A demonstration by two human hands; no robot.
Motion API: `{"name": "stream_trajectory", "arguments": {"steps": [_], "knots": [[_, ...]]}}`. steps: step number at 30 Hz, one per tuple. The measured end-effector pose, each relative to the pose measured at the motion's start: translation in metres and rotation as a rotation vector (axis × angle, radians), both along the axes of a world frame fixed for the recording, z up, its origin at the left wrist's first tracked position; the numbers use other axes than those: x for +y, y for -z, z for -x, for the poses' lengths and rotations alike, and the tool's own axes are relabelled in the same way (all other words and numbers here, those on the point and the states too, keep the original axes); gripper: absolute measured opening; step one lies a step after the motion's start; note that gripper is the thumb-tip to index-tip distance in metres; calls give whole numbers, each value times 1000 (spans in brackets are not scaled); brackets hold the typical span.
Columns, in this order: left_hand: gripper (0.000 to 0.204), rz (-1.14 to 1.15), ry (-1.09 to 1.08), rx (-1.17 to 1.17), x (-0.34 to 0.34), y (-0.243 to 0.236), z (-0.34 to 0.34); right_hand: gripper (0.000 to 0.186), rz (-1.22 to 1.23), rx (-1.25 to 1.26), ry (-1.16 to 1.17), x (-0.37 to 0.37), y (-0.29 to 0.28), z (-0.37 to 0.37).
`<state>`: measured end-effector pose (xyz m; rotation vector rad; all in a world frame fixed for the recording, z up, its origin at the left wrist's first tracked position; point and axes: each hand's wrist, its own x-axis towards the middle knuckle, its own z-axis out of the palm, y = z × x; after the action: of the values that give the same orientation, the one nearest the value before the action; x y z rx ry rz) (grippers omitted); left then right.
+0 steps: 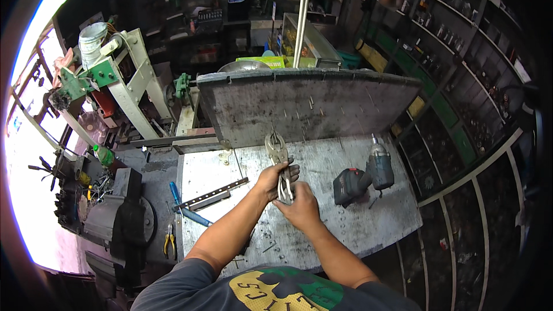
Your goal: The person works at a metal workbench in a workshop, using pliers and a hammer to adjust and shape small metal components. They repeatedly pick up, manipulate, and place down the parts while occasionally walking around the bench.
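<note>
Locking pliers (277, 151): where, and who has them?

Mid-bench, in both hands, rounded head pointing to 12 o'clock. Left hand (272, 179) wraps the body, right hand (302, 203) is closed around the handle ends at 5 o'clock.

Finish?

Bare silvery metal, dulled (grime or wear, can't tell). Long paired handles, gap between them.

Surface below?

Bench (357, 227), pale sheet metal, scratched and smudged. Panel (340, 103) upright at 1 o'clock: darker, stained, flat, thin pins sticking out.

Rest, clock taken from the pliers?

3 o'clock: cordless driver (380, 168) on its side, dark plastic housing, blocky battery, metal nose aimed at 12. 8 o'clock: perforated strip (216, 192), straight, dark, a row of holes. Same bearing, further out: small pliers (169, 243) with yellow grips, off the bench's pale sheet. 9 o'clock, well apart: green-capped bottle (105, 155), tilted.

Markings?

Shirt (282, 289) at 6 o'clock: dark grey cloth, yellow-and-green print with block capitals (upside down from here, not copying them). Driver has a red accent; any lettering on it is too small to read.
</note>
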<state>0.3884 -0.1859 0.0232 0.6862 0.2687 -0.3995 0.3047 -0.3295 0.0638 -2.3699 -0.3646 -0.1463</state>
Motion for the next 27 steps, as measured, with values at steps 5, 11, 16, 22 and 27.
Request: {"name": "stream_trajectory", "arguments": {"steps": [5, 11, 16, 22, 27], "knots": [[68, -128, 325, -101, 8, 6, 13, 60, -1191, 1208, -233, -19, 11, -11], [68, -399, 345, -228, 15, 20, 40, 57, -860, 1142, -282, -31, 34, -4], [57, -594, 435, -115, 4, 46, 117, 42, -286, 455, 79, -31, 76, 52], [47, -257, 463, 346, -10, 87, 205, 48, 20, 566, 228, -29, 112, 114], [43, -247, 277, 349, -22, 97, 213, 51, -54, 567, 160, -25, 116, 115]]}}
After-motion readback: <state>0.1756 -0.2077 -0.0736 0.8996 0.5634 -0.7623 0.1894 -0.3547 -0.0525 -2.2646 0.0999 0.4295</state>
